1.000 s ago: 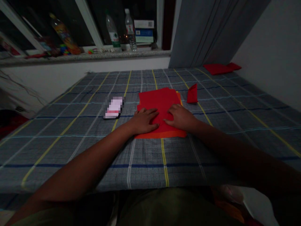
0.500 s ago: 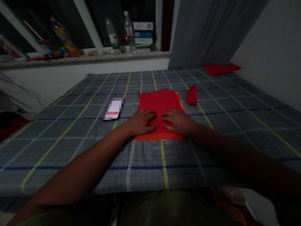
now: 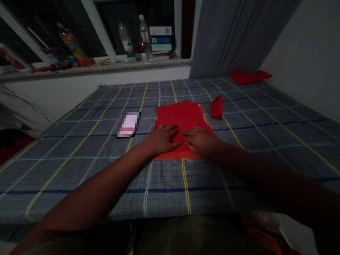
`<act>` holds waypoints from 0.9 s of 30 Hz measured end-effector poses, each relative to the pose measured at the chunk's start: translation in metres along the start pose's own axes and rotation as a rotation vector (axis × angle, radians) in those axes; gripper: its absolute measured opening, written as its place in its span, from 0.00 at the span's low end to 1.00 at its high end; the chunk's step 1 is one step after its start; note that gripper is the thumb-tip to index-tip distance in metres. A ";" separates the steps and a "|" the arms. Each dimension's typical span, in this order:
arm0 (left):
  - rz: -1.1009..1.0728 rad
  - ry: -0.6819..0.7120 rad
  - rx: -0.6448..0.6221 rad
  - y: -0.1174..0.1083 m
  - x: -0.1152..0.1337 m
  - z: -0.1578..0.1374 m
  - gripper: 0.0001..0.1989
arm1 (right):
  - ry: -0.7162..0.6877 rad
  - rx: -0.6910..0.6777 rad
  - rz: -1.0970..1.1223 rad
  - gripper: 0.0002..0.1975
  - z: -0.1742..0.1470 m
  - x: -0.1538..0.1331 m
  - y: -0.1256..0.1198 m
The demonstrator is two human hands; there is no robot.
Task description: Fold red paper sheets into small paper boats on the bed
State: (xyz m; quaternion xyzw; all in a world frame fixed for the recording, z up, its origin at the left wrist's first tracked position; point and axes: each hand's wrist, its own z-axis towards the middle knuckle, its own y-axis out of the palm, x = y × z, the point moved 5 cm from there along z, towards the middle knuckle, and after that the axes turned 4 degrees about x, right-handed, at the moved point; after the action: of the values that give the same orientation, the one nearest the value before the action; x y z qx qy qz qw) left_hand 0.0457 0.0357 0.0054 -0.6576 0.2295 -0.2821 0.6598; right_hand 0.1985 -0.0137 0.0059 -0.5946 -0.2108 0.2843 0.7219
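A stack of red paper (image 3: 177,111) lies on the plaid cloth, with an orange sheet (image 3: 172,155) showing along its near edge. My left hand (image 3: 165,139) rests palm down on the left part of the red paper, fingers stretched out and apart. On the right part lies my right hand (image 3: 200,141), also flat with its fingers extended toward the left one. A small gap separates the two hands. Whatever is under the palms is hidden. To the right of the stack stands a small folded red paper piece (image 3: 216,107).
A phone (image 3: 129,124) with a blurred screen lies left of the paper. More red paper (image 3: 245,78) is at the far right corner of the plaid cloth (image 3: 92,170). Bottles (image 3: 126,40) and stacked boxes (image 3: 160,39) stand on the windowsill (image 3: 106,66).
My left hand has slid slightly to the right across the red paper. My right hand has shifted a little nearer to me. The stack stays in place.
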 end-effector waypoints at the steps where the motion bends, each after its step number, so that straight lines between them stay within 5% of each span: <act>1: 0.002 0.002 -0.006 0.000 0.000 0.000 0.35 | -0.018 -0.020 -0.009 0.17 0.000 -0.004 0.000; 6: 0.013 0.016 -0.005 0.001 -0.001 0.000 0.36 | -0.008 -0.140 -0.027 0.16 0.000 -0.003 0.002; 14: 0.008 0.033 0.006 0.001 -0.002 0.003 0.37 | 0.367 -0.175 -0.135 0.18 0.002 0.060 -0.008; 22: -0.021 0.047 -0.033 -0.001 -0.002 0.004 0.37 | 0.369 -0.067 -0.214 0.16 0.007 0.063 -0.002; 27: -0.044 0.047 -0.144 -0.004 -0.004 0.003 0.46 | 0.437 0.076 -0.230 0.17 0.001 0.060 -0.010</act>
State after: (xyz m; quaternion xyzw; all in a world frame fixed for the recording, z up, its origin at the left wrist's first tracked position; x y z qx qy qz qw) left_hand 0.0449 0.0409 0.0090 -0.7016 0.2501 -0.2944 0.5988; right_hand 0.2440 0.0253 0.0144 -0.5867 -0.1049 0.0727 0.7997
